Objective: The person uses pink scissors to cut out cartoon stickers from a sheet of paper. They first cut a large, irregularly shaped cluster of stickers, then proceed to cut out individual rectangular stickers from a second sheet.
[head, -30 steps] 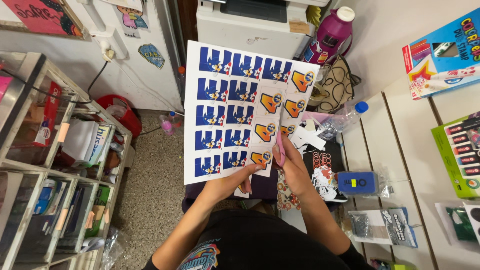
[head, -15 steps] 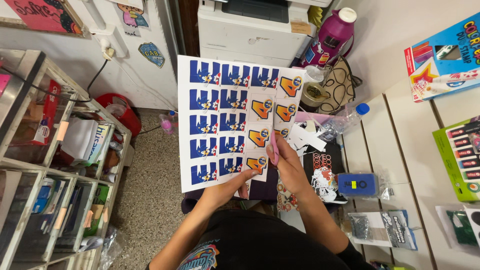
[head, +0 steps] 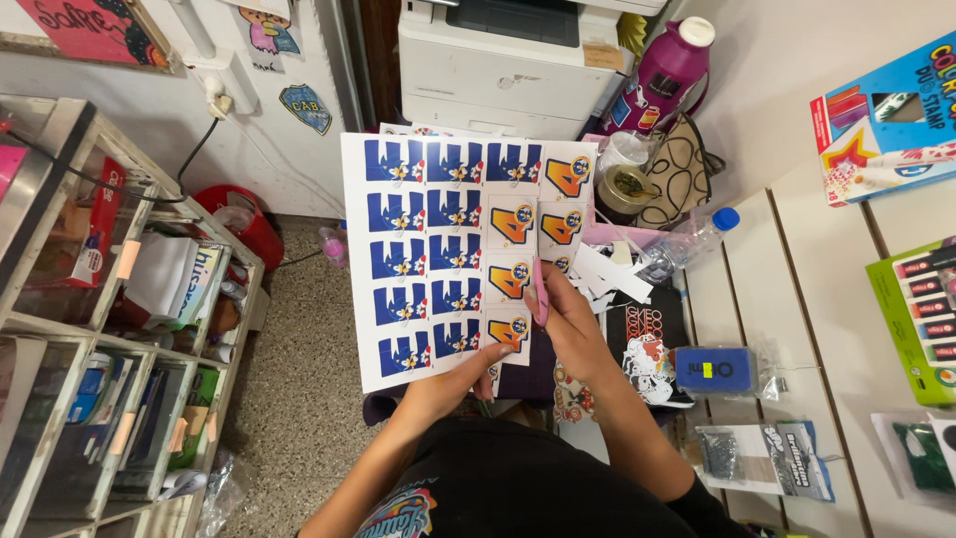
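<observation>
A white printed sheet [head: 438, 249] with rows of blue pictures and a column of orange ones is held up in front of me. My left hand [head: 458, 374] pinches its bottom edge. My right hand [head: 568, 314] grips pink-handled scissors [head: 540, 289], whose blades run up between the orange columns near the sheet's right side. A cut strip of orange pictures [head: 566, 204] hangs at the right of the blades.
A white printer [head: 508, 60] stands ahead, with a magenta bottle [head: 667, 70], a cup [head: 627, 189] and a clear plastic bottle [head: 697, 239] to its right. White paper scraps [head: 612, 274] lie below. Glass shelving [head: 100, 329] fills the left; boxed toys [head: 886, 110] hang on the slatted wall at right.
The sheet has shifted left and down in view. The scissors have moved further up the sheet, lengthening the cut between the orange columns.
</observation>
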